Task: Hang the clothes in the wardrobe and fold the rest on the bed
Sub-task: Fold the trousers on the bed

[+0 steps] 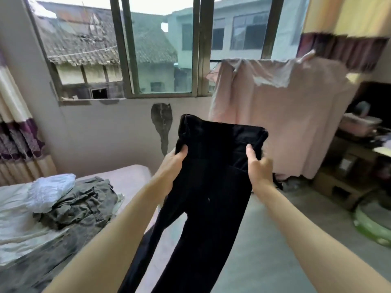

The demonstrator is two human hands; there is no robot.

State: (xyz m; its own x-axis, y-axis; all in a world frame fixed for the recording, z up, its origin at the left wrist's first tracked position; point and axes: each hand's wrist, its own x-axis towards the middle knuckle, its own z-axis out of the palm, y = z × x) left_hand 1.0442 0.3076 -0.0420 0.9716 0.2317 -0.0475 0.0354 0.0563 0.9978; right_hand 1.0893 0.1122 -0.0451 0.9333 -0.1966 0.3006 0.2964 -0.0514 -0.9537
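I hold a pair of black trousers up in front of me by the waistband, legs hanging down toward the floor. My left hand grips the waistband's left side, thumb on the front. My right hand grips the right side the same way. On the bed at the left lies a heap of clothes: an olive-grey garment, a white crinkled piece on top, and pale fabric beside it.
A pink cloth hangs over a rail at the right below the window. Cluttered shelves and cardboard boxes stand at the far right, with a green basin on the grey floor. Patterned curtain at left.
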